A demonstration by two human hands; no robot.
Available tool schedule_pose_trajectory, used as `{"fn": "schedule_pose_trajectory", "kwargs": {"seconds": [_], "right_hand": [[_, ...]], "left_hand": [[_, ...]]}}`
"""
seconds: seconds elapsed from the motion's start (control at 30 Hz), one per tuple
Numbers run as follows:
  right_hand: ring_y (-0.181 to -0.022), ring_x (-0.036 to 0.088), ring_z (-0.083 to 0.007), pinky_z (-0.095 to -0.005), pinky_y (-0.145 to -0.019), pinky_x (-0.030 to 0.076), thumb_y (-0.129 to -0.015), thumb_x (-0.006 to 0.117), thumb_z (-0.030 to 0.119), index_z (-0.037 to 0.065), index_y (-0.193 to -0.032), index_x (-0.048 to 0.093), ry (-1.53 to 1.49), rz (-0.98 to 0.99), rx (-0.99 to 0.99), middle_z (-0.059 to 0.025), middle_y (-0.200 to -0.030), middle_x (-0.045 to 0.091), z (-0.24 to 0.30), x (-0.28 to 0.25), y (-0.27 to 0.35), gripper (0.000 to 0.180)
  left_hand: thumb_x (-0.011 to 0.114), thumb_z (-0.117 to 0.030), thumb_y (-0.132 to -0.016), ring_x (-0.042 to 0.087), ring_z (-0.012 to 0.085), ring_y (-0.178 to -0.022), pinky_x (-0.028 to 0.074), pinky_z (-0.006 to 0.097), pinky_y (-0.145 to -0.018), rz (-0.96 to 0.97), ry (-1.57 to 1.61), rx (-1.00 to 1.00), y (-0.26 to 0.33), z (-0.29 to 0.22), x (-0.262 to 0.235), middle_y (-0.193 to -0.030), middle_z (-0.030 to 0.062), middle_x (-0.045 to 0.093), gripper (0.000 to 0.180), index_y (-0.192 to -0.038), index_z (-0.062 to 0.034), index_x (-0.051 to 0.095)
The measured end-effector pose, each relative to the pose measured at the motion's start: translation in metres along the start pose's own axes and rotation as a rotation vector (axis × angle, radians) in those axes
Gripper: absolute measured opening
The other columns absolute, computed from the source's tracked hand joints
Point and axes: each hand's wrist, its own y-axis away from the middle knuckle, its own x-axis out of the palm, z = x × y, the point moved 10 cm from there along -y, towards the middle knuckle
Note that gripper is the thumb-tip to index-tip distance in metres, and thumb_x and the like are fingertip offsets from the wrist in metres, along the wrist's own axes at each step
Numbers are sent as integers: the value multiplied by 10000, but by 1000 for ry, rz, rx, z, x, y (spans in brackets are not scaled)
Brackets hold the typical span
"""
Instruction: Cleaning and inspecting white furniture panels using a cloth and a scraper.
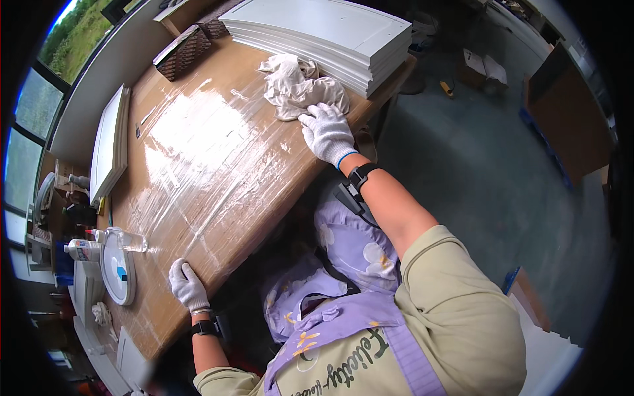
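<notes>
My right hand (328, 134), in a white knit glove, reaches to the table's right side. Its fingers stretch out onto the near edge of a crumpled off-white rag (290, 86). In a matching glove, my left hand (188, 285) rests at the table's near edge, fingers extended and slightly bent, with nothing seen in it. Between the hands lies the brown worktable top (244, 204), covered with shiny clear film. Just beyond the rag is a stack of white panels (330, 39).
At left are a round white lid (119, 270), a white bottle (84, 249) and a clear bottle (134, 240). White panels (109, 145) lie along the far-left edge, near a dark patterned box (181, 53). A brown board (568, 112) stands at right.
</notes>
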Motion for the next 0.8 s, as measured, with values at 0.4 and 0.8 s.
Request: {"fn": "schedule_pose_trajectory", "kwargs": {"seconds": [0.4, 0.8], "right_hand": [[-1216, 432, -290, -433, -1063, 284, -860, 550, 288, 145, -1112, 629, -27, 59, 32, -90, -1253, 525, -5, -1, -1, 300], [-1190, 447, -284, -418, -1051, 314, -857, 545, 274, 124, -1105, 641, -52, 57, 81, -92, -1228, 539, -3, -15, -2, 306]], "left_hand": [[544, -132, -888, 576, 319, -958, 443, 397, -882, 20, -1, 45, -1, -9, 0, -1002, 159, 623, 166, -964, -7, 621], [529, -147, -895, 567, 321, -941, 438, 395, -868, 45, -4, 70, -3, -11, 4, -979, 159, 605, 184, -953, 4, 616]]}}
